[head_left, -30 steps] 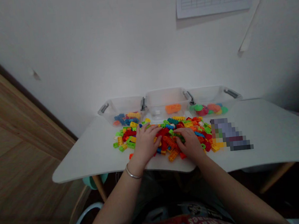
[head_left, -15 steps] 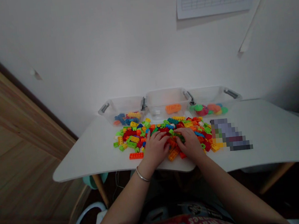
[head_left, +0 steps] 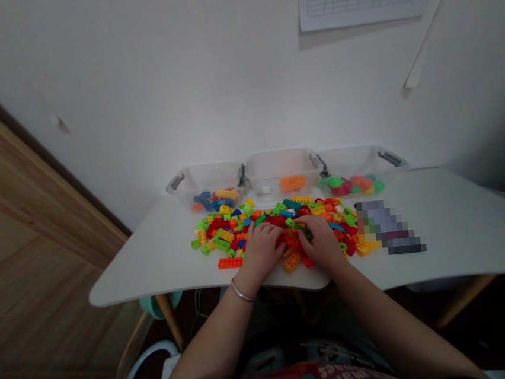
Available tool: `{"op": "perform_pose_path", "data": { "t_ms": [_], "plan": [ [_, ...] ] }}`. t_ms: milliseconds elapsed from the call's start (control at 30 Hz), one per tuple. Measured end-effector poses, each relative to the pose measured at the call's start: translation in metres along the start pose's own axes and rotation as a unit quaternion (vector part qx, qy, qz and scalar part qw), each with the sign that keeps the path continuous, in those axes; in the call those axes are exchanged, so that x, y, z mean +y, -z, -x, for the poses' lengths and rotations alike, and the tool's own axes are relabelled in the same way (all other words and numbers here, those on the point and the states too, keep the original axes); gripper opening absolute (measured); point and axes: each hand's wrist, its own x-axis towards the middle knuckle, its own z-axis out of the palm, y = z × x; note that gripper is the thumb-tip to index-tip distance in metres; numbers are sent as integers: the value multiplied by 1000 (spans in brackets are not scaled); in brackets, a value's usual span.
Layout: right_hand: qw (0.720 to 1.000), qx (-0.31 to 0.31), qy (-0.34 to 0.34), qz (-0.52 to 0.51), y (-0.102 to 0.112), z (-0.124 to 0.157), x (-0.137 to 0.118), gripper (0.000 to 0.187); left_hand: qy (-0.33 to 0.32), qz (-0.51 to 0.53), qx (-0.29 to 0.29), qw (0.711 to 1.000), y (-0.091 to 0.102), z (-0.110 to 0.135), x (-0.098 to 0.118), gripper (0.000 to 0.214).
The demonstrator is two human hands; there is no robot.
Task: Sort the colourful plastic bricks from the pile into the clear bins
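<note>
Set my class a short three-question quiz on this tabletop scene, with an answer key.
1. Multiple choice: which of the clear plastic bins holds blue bricks? A) left B) middle C) right
2. True or false: the wrist behind the person's left hand wears a silver bangle.
3. Short answer: what colour is the long brick lying apart from the heap, beside the left hand?

Key: 1. A; 2. True; 3. Orange
</note>
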Motion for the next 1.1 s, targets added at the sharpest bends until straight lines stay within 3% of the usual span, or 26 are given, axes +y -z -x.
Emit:
{"op": "perform_pose_path", "data": {
  "t_ms": [467,667,800,1000,1100],
  "plan": [
    [1000,1,-12,-5,-1,0,-2,23,17,-8,40,999,6,-3,-9,13],
    [1000,-8,-18,-6,0,0,-2,23,79,72,122,987,1,-9,-29,13],
    [1000,-8,-23,-10,1,-1,-2,24,113,147,225,956,7,-19,-49,10],
    [1000,-9,-26,-9,2,-1,-3,24,144,334,359,860,25,-44,-86,21],
    [1000,-13,-27,-6,3,-1,-3,24,145,327,395,846,42,-58,-106,22]
  ]
}}
